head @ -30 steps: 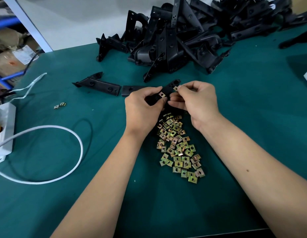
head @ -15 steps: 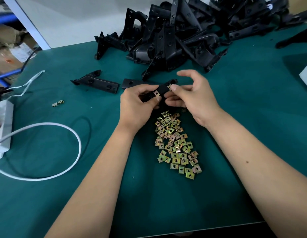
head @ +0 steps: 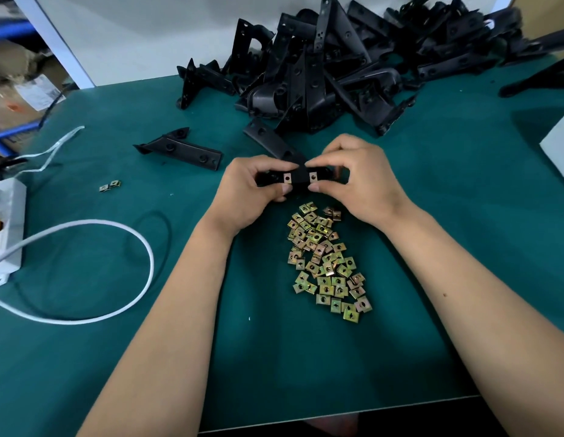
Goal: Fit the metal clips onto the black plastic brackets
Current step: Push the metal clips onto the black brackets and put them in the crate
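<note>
Bracket in hand: black plastic bracket (head: 298, 179), held level above the green table (head: 463, 216), just beyond the near heap of clips.
Left hand (head: 252, 190): gripping the bracket's left end, thumb below, fingers curled over the top.
Right hand (head: 359, 181): pinching the right end, thumb tip just under the right clip.
Fitted clips: left clip (head: 287, 177) and right clip (head: 313, 177), both seated on the bracket's face, side by side with a gap between.
Loose clips (head: 326, 260): scattered heap on the table, between the forearms; two strays (head: 110, 186) well off to the left.
Bracket pile (head: 337, 64): tangled stack at the far edge; one single bracket (head: 180, 148) lying apart on the left.
Handling (a judgement, not seen): bracket likely light and stiff, safe to squeeze at the ends; clips thin, springy, sharp-edged and prone to slipping, best pinched by the flat faces.
Where to hold: bracket ends, leaving the clip slots bare.
Stage: looks like final pressing or checking on this piece.
Elsewhere: white cable (head: 117, 247) looped at left.
</note>
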Demonstrator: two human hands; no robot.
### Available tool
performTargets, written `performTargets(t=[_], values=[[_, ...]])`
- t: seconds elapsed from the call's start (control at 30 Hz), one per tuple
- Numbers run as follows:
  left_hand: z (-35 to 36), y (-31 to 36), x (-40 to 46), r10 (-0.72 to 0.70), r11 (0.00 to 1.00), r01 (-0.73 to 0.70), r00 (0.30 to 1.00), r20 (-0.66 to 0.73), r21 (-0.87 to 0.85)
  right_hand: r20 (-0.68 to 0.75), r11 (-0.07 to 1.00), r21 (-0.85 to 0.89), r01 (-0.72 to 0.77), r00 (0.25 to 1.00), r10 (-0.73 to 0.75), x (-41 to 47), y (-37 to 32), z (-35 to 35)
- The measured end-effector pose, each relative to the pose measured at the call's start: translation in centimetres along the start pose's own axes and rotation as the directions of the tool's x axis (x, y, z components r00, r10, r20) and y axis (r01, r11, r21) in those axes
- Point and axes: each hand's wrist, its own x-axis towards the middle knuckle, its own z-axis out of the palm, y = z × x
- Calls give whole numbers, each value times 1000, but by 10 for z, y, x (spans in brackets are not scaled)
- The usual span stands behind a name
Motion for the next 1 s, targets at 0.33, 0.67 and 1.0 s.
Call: performTargets(t=[0.33,0.67,1.0], values=[[-1,2,1,46,998,-47,998,37,35,-15,996,-59,62,998,-63,4,-2,2],[1,2,-4,130,979,-129,991,4,160,39,989,-136,62,998,-57,3,-5,2],[25,49,-8,310,880,-280,950,-19,384,-106,975,-212,67,990,-91,-14,-22,-34]])
